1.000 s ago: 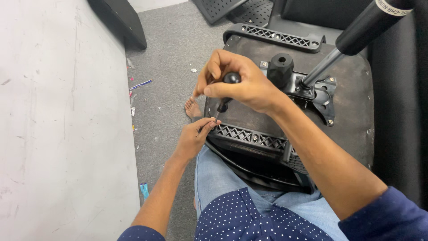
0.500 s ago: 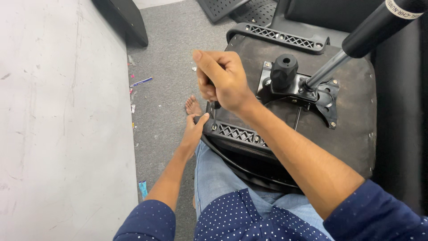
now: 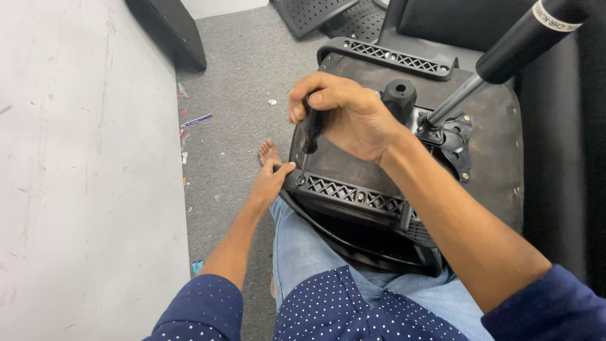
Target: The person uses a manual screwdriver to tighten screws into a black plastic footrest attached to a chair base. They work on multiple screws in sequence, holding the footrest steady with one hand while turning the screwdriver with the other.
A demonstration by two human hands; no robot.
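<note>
An upturned black chair seat point(image 3: 492, 158) rests on my lap, its underside facing up. My right hand point(image 3: 347, 117) grips a black-handled screwdriver point(image 3: 309, 129), whose shaft points down at a screw in the near perforated armrest bracket point(image 3: 353, 194). My left hand point(image 3: 271, 180) pinches the left end of that bracket, at the seat's edge. A black knob point(image 3: 399, 96) and the metal tilt mechanism point(image 3: 451, 136) sit just right of my right hand.
A black gas-lift cylinder point(image 3: 517, 44) rises from the mechanism toward the upper right. A second perforated bracket point(image 3: 388, 55) lies at the seat's far edge. Grey carpet point(image 3: 233, 95) with small scraps, a pale wall on the left, and black chair parts point(image 3: 315, 12) lie beyond.
My right hand shifted slightly on the screwdriver handle, turning it over the bracket's screw. My left hand stays at the bracket's left end.
</note>
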